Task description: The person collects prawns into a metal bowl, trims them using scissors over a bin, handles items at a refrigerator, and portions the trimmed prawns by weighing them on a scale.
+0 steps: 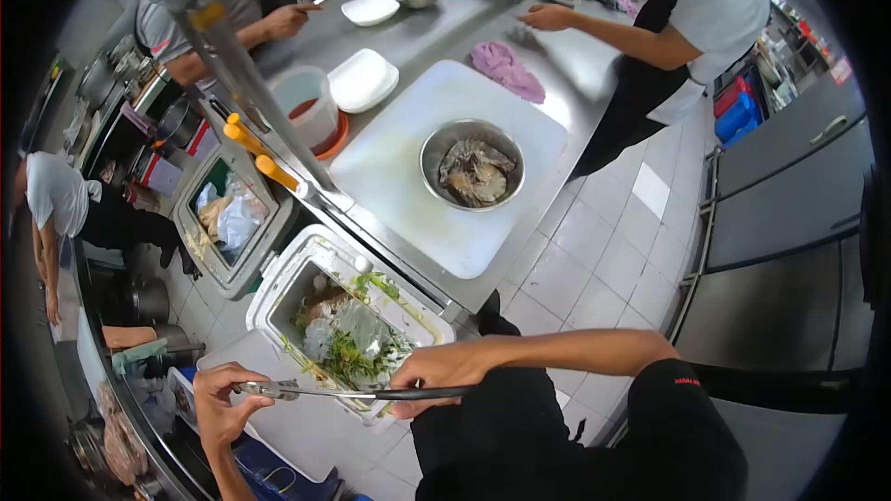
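Note:
Over the scrap bin, my right hand (441,373) is closed round the black handle of a thin metal tool (422,393). The tool is seen almost edge-on, so its kind is unclear. At its other end my left hand (227,404) pinches a silver metal piece (271,390) between thumb and fingers. Whether the two parts are joined I cannot tell. Beneath them stands a white bin (269,301) with green leaves (367,353) and clear plastic inside. On the white cutting board (390,162) sits a steel bowl (429,176) of large raw prawns (478,172).
Yellow-handled tools (246,137) hang at the counter's left edge. Nearby are a clear plastic tub (302,97), white containers (364,82) and a purple cloth (508,71). Another bin (269,250) stands left. Co-workers (687,28) stand around the counter; steel refrigerators (789,195) line the right.

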Demonstrator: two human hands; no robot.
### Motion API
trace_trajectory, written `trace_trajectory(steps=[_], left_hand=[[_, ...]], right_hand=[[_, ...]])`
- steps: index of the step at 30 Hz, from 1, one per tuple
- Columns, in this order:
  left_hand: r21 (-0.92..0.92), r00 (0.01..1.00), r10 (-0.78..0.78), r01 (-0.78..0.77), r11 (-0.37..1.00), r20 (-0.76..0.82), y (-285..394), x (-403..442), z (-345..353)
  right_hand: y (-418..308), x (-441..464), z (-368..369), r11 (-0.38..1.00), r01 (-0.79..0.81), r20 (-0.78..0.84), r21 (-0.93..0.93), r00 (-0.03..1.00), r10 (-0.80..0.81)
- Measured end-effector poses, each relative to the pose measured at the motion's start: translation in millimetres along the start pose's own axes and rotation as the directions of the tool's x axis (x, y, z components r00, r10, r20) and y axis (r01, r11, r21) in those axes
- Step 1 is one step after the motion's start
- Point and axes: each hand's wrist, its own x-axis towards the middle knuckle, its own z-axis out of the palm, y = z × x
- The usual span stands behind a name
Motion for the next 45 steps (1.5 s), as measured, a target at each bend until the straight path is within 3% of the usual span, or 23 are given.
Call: trace_trajectory(steps=[1, 3, 5, 6, 7, 9, 11, 13, 17, 22, 28, 33, 37, 39, 43, 45], left_hand=[[0.010, 1.000, -0.010, 0.010, 1.000, 0.009, -4, 6, 3], [0.399, 0.996, -0.046, 0.010, 0.917, 0.081, -6, 15, 5], [0.554, 0.933, 0.355, -0.323, 0.767, 0.051, -58, 17, 0], [0.342, 0.999, 0.017, -0.034, 0.939, 0.051, -41, 21, 2], [0.414, 0.974, 0.202, -0.226, 0.882, 0.102, -49, 32, -4], [0.363, 0.993, 0.077, -0.103, 0.926, 0.085, 1, 44, -1], [0.314, 0.992, 0.062, -0.095, 0.945, 0.114, 21, 49, -8], [0.281, 0.994, -0.027, -0.004, 0.960, 0.107, 21, 44, -11], [0.165, 0.996, 0.015, -0.029, 0.986, 0.085, 17, 32, -17], [0.192, 0.997, -0.053, 0.040, 0.981, 0.064, 29, 22, -27], [0.180, 0.999, 0.017, -0.025, 0.983, 0.045, 36, 15, -34], [0.108, 0.998, 0.046, -0.051, 0.993, 0.051, 30, 13, -37], [0.180, 0.996, 0.065, -0.076, 0.981, 0.066, 30, 10, -32], [0.169, 0.996, 0.012, -0.028, 0.985, 0.092, 31, 9, -31], [0.232, 0.998, 0.054, -0.062, 0.971, 0.038, 33, 9, -31], [0.276, 0.999, 0.037, -0.040, 0.960, 0.014, 41, 4, -33]], right_hand=[[12, 3, 0, 0.996, 0.002, 0.017, 0.091, 1.000, -0.003], [37, 8, -13, 0.992, 0.060, -0.030, 0.108, 0.998, -0.057], [42, 5, -2, 0.993, 0.092, -0.109, 0.067, 0.990, -0.085], [26, 0, -7, 0.912, -0.154, 0.020, 0.381, 0.987, 0.159], [17, -1, -9, 0.970, -0.155, -0.046, 0.189, 0.985, 0.167], [16, -5, -19, 0.996, -0.056, -0.030, 0.072, 0.998, 0.058], [-10, -16, -26, 0.996, 0.056, -0.062, -0.063, 0.996, -0.060], [-18, -14, -20, 0.997, -0.010, -0.105, -0.070, 0.994, 0.002], [-42, -16, -11, 0.993, -0.097, -0.126, -0.070, 0.988, 0.088], [-58, -19, -6, 0.991, 0.003, -0.097, -0.137, 0.995, -0.016], [-82, -20, 1, 0.965, -0.106, -0.163, -0.240, 0.984, 0.068], [-95, -18, 7, 0.905, -0.318, -0.250, -0.283, 0.935, 0.250], [-102, -20, 8, 0.884, -0.332, -0.261, -0.329, 0.932, 0.252], [-96, -23, -2, 0.935, -0.205, -0.160, -0.290, 0.974, 0.163], [-97, -34, -20, 0.953, -0.155, -0.097, -0.260, 0.986, 0.134], [-98, -42, -26, 0.929, -0.155, -0.099, -0.335, 0.987, 0.129]])
